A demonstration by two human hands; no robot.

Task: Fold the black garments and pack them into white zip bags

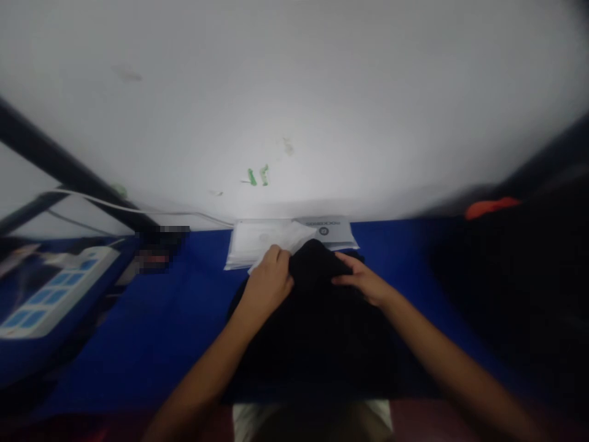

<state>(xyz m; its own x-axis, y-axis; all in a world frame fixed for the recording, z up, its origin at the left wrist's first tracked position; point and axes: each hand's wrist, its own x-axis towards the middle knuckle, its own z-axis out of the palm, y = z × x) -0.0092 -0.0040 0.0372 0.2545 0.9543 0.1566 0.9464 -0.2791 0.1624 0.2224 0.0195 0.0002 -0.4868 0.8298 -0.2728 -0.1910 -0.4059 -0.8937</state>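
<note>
A black cloth item (317, 264), dark and without clear detail, lies bunched in front of me with its upper part raised between my hands. My left hand (269, 279) has its fingers curled round the left edge of that cloth. On the right side, my right hand (365, 282) holds the cloth between thumb and fingers. Just beyond my hands are flat white plastic packages (251, 242), and a greyish one (331, 230) bears dark print. A thin white sheet (299, 233) sticks up beside the cloth; whether my left hand touches it is hidden.
A blue cover (175, 319) spreads over the table, which meets a pale wall (322, 110). At the left are a white power strip (59, 294), a white cable (179, 213) and a dark frame bar (73, 162). An orange item (490, 207) rests by a dark heap at the right.
</note>
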